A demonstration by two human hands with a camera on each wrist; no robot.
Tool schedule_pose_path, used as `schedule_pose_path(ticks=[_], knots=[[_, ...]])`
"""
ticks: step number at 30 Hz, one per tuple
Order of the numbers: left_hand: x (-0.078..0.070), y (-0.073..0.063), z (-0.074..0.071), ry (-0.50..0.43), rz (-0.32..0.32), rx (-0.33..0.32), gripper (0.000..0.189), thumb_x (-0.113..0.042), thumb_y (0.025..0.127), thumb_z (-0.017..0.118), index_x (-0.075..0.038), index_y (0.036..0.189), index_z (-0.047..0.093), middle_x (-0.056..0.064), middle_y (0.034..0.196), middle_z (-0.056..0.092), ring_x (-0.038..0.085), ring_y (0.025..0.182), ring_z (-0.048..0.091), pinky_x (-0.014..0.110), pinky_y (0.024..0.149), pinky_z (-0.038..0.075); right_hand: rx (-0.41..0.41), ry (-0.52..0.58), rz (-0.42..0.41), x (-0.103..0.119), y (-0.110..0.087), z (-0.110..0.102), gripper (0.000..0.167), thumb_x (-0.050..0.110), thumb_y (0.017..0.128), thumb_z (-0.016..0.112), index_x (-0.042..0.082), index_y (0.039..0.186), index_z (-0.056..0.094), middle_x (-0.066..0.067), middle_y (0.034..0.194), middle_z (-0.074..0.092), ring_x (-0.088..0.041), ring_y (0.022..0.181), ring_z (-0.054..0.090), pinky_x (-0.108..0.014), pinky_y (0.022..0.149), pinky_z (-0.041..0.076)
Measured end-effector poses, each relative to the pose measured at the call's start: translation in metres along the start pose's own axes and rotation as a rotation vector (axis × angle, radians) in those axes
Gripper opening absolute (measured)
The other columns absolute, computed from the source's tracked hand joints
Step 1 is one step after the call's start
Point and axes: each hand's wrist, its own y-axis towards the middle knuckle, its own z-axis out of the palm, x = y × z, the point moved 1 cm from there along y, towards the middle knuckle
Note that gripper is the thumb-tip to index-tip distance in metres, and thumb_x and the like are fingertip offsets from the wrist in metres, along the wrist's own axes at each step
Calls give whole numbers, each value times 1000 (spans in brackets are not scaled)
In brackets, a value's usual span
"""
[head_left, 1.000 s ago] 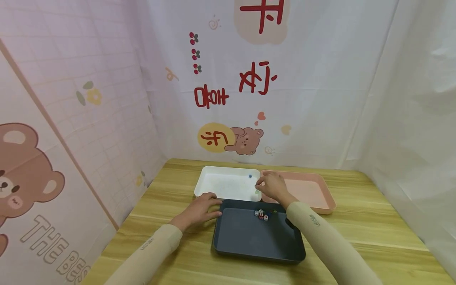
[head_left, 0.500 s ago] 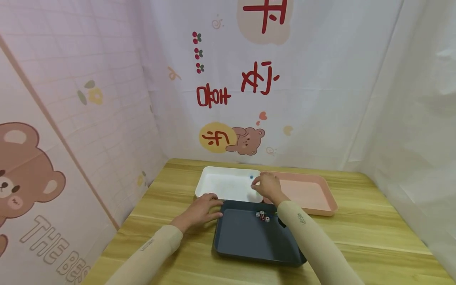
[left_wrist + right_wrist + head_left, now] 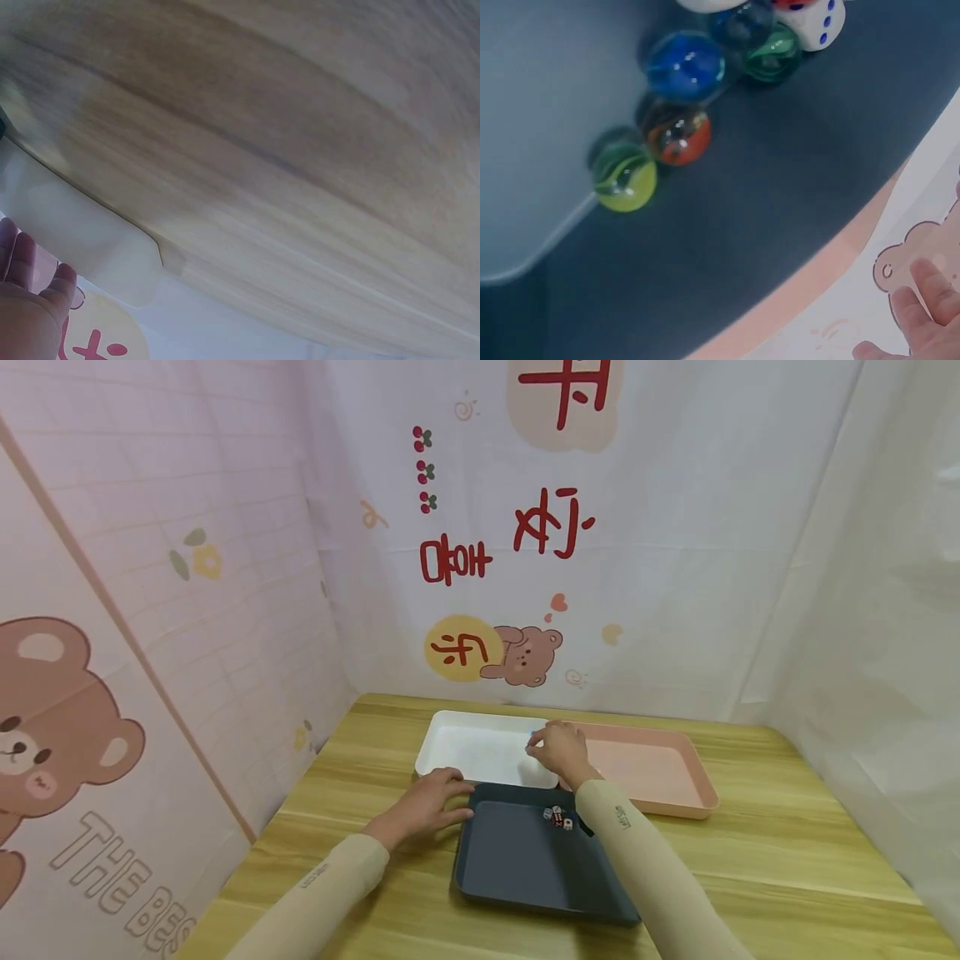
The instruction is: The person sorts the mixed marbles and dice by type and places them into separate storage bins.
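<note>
My right hand is over the right end of the white tray. Its thumb and fingertips pinch what looks like a marble, barely visible. Close by, a blue marble in that tray is partly hidden behind the fingers. At the upper left corner of the dark tray, my left hand rests with fingers loosely extended against the rim. Dice sit in the dark tray. The right wrist view shows a blue marble, an orange marble, a yellow-green marble and a green marble there.
A pink tray adjoins the white tray on the right, partly behind the right hand and sleeve. All trays stand on a wood-grain table. A printed curtain rises behind the table's far edge.
The right hand has shifted slightly left and deeper over the white tray, and now covers most of the blue marble. The left hand stays at the dark tray's rim. The head view has turned slightly left.
</note>
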Motion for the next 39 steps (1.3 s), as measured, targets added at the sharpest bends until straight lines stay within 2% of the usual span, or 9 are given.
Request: schedule_pose_path(ticks=[9, 16, 20, 27, 33, 39], knots=[[-2, 5, -1, 14, -13, 8, 45, -38, 97, 65, -10, 132, 64, 10, 128, 55, 28, 116, 54, 45, 98, 45, 21, -14, -16, -3, 7, 0, 26, 32, 93, 70, 17, 113, 78, -15, 129, 62, -40, 125, 48, -64, 103, 30], [-3, 11, -2, 22, -13, 11, 46, -40, 97, 64, -11, 133, 64, 12, 129, 55, 29, 117, 53, 46, 98, 45, 15, -49, -23, -17, 6, -14, 24, 33, 94, 69, 18, 111, 78, -16, 132, 61, -39, 125, 51, -63, 101, 34], [-3, 13, -5, -7, -32, 22, 47, -39, 97, 65, -9, 133, 64, 13, 131, 54, 30, 119, 52, 47, 98, 45, 21, -66, -32, -24, 6, -25, 24, 32, 94, 69, 18, 111, 78, -17, 133, 60, -41, 124, 51, -64, 101, 35], [-4, 13, -6, -34, -52, 40, 46, -40, 98, 63, -11, 134, 63, 14, 134, 52, 33, 122, 50, 49, 101, 42, 29, -42, -18, -35, 1, -41, 23, 31, 95, 69, 18, 110, 78, -18, 133, 59, -42, 128, 47, -69, 106, 27], [-9, 12, -4, -56, -62, 31, 47, -39, 98, 64, -10, 134, 62, 15, 135, 51, 35, 124, 48, 51, 102, 41, -1, -60, -23, -46, -9, -49, 21, 30, 95, 69, 19, 110, 78, -19, 133, 59, -43, 128, 47, -69, 105, 27], [-8, 11, -2, -52, -54, 19, 45, -38, 98, 64, -10, 133, 63, 17, 135, 51, 34, 123, 49, 50, 101, 42, 14, -69, -15, -51, -16, -51, 23, 30, 94, 70, 17, 110, 78, -18, 133, 59, -42, 130, 45, -68, 107, 25]])
